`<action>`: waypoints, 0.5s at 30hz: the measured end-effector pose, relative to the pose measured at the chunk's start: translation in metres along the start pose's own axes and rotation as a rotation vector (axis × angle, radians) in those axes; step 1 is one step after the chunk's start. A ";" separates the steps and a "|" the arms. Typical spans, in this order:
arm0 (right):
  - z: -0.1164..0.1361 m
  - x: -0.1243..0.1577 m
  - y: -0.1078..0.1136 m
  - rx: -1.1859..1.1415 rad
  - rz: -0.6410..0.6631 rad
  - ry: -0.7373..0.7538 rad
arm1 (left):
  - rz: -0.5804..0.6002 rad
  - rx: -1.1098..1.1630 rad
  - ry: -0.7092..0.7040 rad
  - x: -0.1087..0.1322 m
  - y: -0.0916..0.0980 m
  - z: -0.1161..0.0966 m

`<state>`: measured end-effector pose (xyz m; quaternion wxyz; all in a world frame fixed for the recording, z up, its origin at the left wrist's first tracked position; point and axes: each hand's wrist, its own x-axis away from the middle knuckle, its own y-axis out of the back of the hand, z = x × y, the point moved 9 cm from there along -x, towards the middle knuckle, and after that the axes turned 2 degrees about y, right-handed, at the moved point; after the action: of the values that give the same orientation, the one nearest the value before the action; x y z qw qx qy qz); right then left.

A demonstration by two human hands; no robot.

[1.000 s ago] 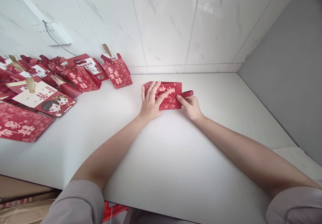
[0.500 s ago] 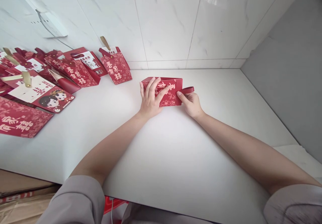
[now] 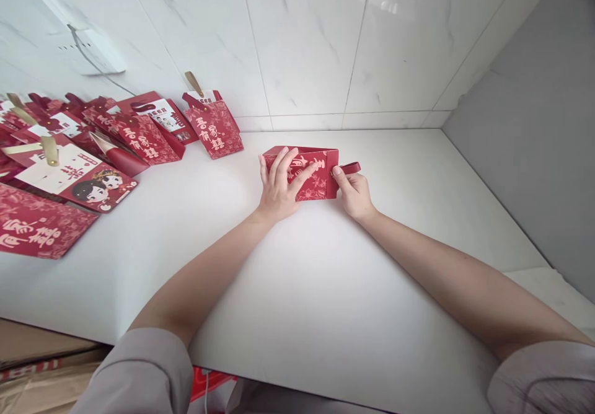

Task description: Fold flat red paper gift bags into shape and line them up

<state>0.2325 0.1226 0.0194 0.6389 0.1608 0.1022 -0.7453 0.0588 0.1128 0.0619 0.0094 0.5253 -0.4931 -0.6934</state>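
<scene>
A red gift box [image 3: 312, 184] with pale lettering lies on its side on the white table [image 3: 297, 296], its lettered face up. My left hand [image 3: 279, 188] rests over its left part with the fingers spread across the face. At the box's right end, my right hand [image 3: 354, 192] pinches the edge between thumb and fingers. A dark red ribbon loop [image 3: 351, 168] sticks out to the right, just above my right fingers.
Several finished-looking red boxes stand at the left, among them one with a gold loop [image 3: 216, 126] near the wall and one with cartoon faces [image 3: 74, 172]. Cardboard [image 3: 46, 377] lies below the table at the lower left. A tiled wall [image 3: 307, 42] runs behind.
The view has shifted slightly. My right thumb sits a little farther right along the box's end; both hands otherwise keep their places.
</scene>
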 end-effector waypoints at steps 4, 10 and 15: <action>-0.002 0.000 0.001 0.019 -0.009 0.001 | 0.016 0.007 0.001 0.000 -0.001 0.000; -0.003 -0.001 0.001 0.018 -0.003 -0.002 | 0.000 -0.012 -0.020 -0.001 0.002 -0.002; -0.001 -0.001 -0.001 -0.005 0.010 0.001 | 0.008 0.020 0.004 -0.002 0.001 0.000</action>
<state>0.2317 0.1245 0.0186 0.6430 0.1601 0.1039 -0.7417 0.0592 0.1126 0.0640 0.0076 0.5248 -0.5020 -0.6874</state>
